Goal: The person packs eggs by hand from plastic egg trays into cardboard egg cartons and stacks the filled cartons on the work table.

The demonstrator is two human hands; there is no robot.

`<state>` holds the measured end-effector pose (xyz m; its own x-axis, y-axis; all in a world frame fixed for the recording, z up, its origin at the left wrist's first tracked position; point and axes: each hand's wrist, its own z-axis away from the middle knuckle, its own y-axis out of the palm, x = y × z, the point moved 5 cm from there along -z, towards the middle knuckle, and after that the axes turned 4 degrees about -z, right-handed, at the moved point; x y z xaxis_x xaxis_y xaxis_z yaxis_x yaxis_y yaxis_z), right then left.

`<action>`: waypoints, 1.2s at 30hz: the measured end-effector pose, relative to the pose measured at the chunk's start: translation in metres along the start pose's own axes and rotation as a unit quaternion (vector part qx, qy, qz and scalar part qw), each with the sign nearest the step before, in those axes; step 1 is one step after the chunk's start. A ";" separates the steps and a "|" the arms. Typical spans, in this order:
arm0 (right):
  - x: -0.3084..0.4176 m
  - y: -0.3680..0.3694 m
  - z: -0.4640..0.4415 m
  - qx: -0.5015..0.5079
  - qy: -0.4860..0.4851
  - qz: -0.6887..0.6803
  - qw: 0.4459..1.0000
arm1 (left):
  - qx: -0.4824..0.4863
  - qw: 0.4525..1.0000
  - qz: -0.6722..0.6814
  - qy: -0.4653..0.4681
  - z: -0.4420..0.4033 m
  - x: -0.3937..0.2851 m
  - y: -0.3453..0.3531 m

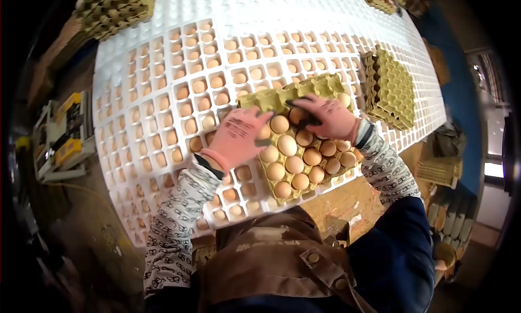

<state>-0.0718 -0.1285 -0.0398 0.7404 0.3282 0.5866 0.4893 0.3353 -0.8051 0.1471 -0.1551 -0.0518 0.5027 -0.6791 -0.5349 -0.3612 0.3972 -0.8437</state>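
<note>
A yellow-green egg tray (260, 101) rests on the white foam trays near the front edge. Brown eggs (294, 165) fill its nearer part, while its far rows show bare cups. My left hand (237, 136), in a pink glove with dark fingertips, is at the tray's left side, fingers bent around an egg at the edge. Over the upper middle of the tray is my right hand (327, 116), gloved the same way, its fingers curled at an egg (298, 115) and partly hiding it.
White foam trays (179, 90) with eggs in square pockets cover the table. A stack of egg trays (389, 88) stands at the right, another (116, 12) at the far left. A yellow-and-grey machine (68, 136) is left of the table.
</note>
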 end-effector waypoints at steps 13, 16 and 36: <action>-0.021 -0.013 0.012 0.023 0.023 0.131 0.991 | 0.027 0.981 0.011 -0.194 -0.033 -0.022 0.020; -0.069 -0.040 0.041 -0.019 0.125 -0.375 0.918 | -0.111 0.790 0.573 -0.187 0.011 0.008 0.023; 0.009 -0.006 -0.032 0.086 0.212 -0.457 0.860 | -0.164 0.629 0.727 -0.221 0.111 0.101 0.009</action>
<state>-0.0532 -0.1563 -0.0326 0.2021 -0.4802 0.8535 0.9078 0.4190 0.0208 0.2818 -0.1514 -0.1180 -0.4036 0.5224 -0.7512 -0.7972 0.2021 0.5689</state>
